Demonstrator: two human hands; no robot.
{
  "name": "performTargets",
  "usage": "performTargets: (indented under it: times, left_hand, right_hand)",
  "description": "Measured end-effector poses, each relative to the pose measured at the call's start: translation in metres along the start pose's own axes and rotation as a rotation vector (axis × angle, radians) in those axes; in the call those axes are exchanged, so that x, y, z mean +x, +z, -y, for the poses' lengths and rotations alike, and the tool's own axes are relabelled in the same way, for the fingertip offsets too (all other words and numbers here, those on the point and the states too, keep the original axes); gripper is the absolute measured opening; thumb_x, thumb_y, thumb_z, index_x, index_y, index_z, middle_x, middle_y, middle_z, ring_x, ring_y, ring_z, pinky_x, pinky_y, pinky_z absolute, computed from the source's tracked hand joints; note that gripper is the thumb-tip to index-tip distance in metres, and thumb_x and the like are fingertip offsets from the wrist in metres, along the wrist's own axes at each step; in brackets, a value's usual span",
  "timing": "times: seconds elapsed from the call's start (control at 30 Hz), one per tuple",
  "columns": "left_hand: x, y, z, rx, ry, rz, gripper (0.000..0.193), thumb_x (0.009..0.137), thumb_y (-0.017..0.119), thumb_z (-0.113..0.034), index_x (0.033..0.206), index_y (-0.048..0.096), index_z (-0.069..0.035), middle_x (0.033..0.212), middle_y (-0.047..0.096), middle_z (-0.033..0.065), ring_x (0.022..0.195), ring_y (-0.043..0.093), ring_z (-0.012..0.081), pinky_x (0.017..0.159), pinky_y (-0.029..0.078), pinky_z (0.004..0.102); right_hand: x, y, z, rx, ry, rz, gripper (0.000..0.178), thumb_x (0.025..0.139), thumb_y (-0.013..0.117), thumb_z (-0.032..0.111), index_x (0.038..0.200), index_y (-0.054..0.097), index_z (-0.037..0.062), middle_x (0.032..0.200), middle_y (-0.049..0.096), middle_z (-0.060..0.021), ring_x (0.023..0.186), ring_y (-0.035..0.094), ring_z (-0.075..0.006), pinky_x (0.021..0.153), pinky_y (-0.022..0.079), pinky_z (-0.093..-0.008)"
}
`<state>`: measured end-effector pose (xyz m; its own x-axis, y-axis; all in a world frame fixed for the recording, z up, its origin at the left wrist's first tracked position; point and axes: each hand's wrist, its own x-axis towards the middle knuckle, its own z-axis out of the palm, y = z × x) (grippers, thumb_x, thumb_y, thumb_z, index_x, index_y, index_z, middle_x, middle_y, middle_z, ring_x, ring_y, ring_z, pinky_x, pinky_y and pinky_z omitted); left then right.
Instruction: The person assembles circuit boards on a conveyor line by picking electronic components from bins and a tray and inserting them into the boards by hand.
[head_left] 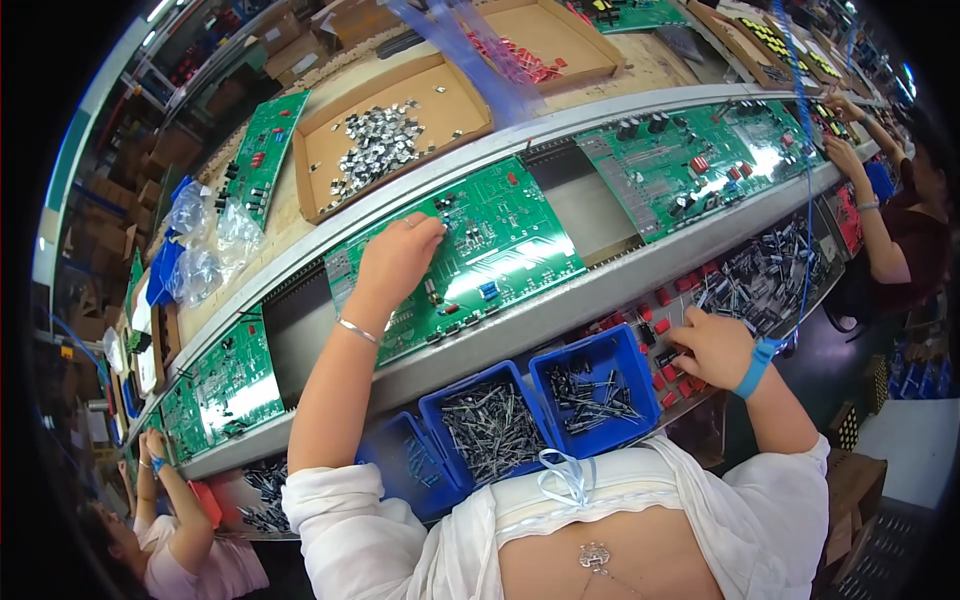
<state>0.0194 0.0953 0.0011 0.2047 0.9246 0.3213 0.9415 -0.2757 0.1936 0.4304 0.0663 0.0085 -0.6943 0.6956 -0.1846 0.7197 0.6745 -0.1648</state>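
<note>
A green circuit board (500, 235) lies on the grey conveyor rail in front of me. My left hand (400, 258) rests on its upper left part, fingertips pinched on a small component pressed to the board. My right hand (708, 346), with a blue wrist strap (757, 366), reaches into a tray of red and dark small parts (668, 330) and its fingers close on pieces there; what they hold is too small to tell. Blue bins (590, 385) of metal-legged components sit between my arms.
More green boards (690, 165) (225, 385) ride the rail on both sides. A cardboard tray of silver parts (385, 140) stands beyond the rail. One person works at the right (895, 235), another at the lower left (165, 520). A blue cord (805, 150) hangs down.
</note>
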Motion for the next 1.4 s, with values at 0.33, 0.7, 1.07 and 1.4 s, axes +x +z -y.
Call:
performTargets:
  times: [0.33,0.7,1.07,1.4]
  left_hand:
    - [0.003,-0.028,-0.025,0.064,-0.072,0.197,0.021,0.080,0.057,-0.011,0.100,0.055,-0.013,0.091,0.054,0.0099,0.082,0.056,0.0296,0.067,0.046,0.0401]
    - [-0.014,-0.030,-0.030,0.118,-0.050,0.225,0.035,0.078,0.054,-0.010,0.112,0.051,-0.018,0.092,0.055,0.0092,0.084,0.057,0.0296,0.066,0.049,0.0422]
    - [-0.011,-0.067,-0.177,-0.133,0.202,0.314,0.032,0.077,0.056,-0.014,0.109,0.056,-0.007,0.100,0.059,0.0128,0.092,0.057,0.0296,0.080,0.047,0.0398]
    - [-0.052,0.075,-0.297,0.089,0.449,0.215,0.029,0.075,0.056,-0.015,0.102,0.060,-0.002,0.103,0.059,0.0128,0.094,0.058,0.0263,0.069,0.049,0.0292]
  right_hand:
    - [0.033,0.017,-0.008,-0.088,-0.170,-0.230,0.025,0.071,0.057,0.008,0.096,0.059,0.0100,0.083,0.054,-0.0086,0.077,0.057,-0.0269,0.066,0.048,-0.0368]
    - [0.009,0.010,-0.015,-0.141,-0.202,-0.298,0.023,0.070,0.060,0.011,0.092,0.057,0.0062,0.085,0.054,-0.0090,0.076,0.057,-0.0265,0.065,0.048,-0.0368]
    - [0.014,-0.063,-0.017,0.304,-0.278,-0.327,0.024,0.071,0.061,0.008,0.095,0.060,0.0043,0.081,0.061,-0.0121,0.071,0.060,-0.0276,0.065,0.048,-0.0341]
    - [0.162,-0.052,0.051,0.346,-0.497,-0.126,0.024,0.080,0.060,0.017,0.100,0.058,0.0037,0.086,0.062,-0.0121,0.079,0.059,-0.0295,0.070,0.046,-0.0374]
